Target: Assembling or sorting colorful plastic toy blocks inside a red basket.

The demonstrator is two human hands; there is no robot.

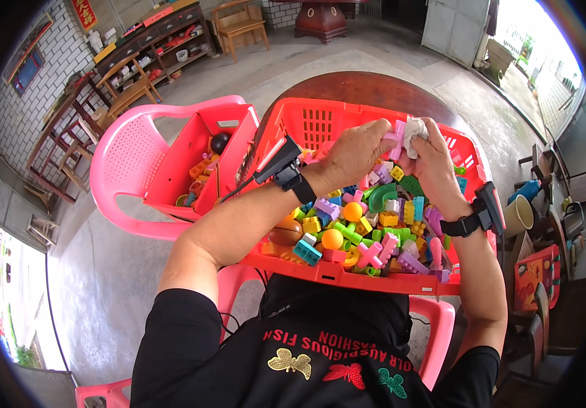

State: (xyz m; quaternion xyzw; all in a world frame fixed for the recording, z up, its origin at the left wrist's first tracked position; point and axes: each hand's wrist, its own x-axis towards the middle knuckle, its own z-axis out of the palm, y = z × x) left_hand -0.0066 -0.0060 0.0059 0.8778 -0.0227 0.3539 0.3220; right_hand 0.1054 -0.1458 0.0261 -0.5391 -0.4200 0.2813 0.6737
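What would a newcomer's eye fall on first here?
Probably the red basket of bright toy blocks in front of the person. Over it, the left hand holds a pink block, close to a crumpled white cloth in the right hand. To the left, a red box sits on a pink chair.

Both arms [249, 219] reach forward with bent elbows [192, 248], and the left hand [353, 155] and the right hand [434, 162] are near each other, their fingers [378, 128] curled in grip.
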